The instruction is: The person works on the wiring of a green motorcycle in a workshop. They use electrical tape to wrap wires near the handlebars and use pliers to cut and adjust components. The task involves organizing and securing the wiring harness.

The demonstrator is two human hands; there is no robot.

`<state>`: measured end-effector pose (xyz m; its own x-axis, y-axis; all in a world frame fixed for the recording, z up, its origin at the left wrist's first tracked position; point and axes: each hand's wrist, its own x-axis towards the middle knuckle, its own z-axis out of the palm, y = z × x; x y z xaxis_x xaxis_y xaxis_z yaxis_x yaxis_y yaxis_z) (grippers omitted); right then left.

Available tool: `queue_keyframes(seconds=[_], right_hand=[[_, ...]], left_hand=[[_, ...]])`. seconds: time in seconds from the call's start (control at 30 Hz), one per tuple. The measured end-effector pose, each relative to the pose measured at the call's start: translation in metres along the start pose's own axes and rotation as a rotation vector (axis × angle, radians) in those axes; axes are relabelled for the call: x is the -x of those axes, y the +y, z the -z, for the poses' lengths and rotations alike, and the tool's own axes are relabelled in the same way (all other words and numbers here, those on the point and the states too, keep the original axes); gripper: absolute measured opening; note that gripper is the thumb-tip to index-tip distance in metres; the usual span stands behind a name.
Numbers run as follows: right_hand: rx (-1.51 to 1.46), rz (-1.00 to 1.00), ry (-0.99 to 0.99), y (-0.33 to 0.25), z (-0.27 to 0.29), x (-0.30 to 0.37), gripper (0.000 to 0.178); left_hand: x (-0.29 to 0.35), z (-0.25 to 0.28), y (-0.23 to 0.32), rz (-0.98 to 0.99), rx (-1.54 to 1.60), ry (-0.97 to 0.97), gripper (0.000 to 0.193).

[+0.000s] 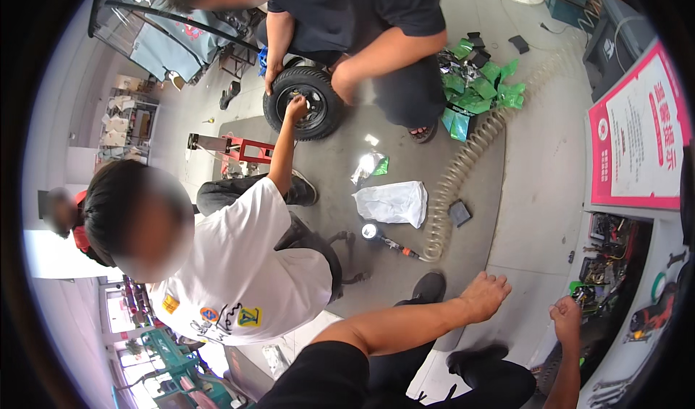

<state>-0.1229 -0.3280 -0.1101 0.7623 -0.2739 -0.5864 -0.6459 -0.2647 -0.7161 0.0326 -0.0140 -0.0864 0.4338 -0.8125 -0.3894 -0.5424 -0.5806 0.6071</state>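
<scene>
My left hand (486,297) hangs in the air past my knee, its fingers curled in and nothing showing in them. Further right, my right hand (565,319) is raised with thumb and fingers bent together; whether something small is between them is hidden. It is nearest the open tool compartment (615,264). Across the mat, a co-worker in black holds a small wheel with a black tyre (272,112) upright with both hands. A second person in a white shirt (250,264) reaches a hand to the wheel's hub.
A tyre inflator with a round gauge (370,232) lies on the grey mat, joined to a coiled air hose (463,163). Beside it are a white plastic bag (393,203) and a black block (459,213). Green wrappers (474,94) are heaped beyond. A red stand (253,150) is near the wheel.
</scene>
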Motion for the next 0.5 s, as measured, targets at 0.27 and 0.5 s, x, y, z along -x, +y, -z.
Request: queue_keyframes(seconds=[0.27, 0.5], right_hand=[[-0.017, -0.059, -0.251, -0.153, -0.013, 0.031, 0.017], [0.276, -0.033, -0.225, -0.229, -0.001, 0.087, 0.012]], left_hand=[[0.057, 0.009, 0.022, 0.106, 0.298, 0.160, 0.028], [0.144, 0.050, 0.053, 0.226, 0.480, 0.266, 0.042]])
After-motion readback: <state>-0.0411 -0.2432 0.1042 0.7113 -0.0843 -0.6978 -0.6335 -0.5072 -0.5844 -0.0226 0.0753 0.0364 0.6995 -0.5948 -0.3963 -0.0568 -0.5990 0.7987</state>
